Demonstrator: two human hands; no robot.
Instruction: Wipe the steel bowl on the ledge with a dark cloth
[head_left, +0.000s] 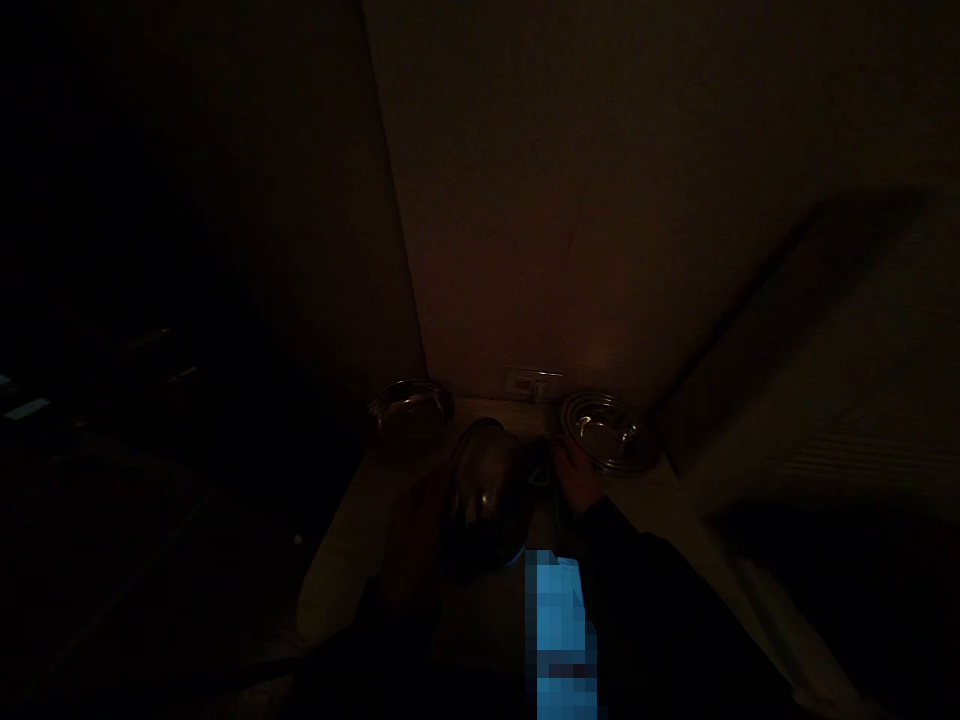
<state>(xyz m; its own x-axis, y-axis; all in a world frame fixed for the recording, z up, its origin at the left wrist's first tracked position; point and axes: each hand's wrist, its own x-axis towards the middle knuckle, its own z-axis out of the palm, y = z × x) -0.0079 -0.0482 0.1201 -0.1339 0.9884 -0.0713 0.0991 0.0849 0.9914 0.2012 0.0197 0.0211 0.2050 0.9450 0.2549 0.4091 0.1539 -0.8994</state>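
In very dim light, a shiny, rounded metal pot (484, 490) with a dark handle (538, 468) is in the middle of the head view, tilted. My left hand (409, 535) is closed against the pot's left side, its fingers mostly lost in shadow. On the other side, my right hand (576, 478) is at the handle and appears closed on it, though the fingertips are hard to make out. Whether the pot's base touches the surface below is hidden by the dark.
A round metal dish (410, 410) stands at the back left of the pale tabletop (330, 560). Several stacked metal plates (606, 432) lie at the back right. A socket or switch plate (532, 383) is on the wall behind. A pixelated bright blue patch (559, 620) is near the front.
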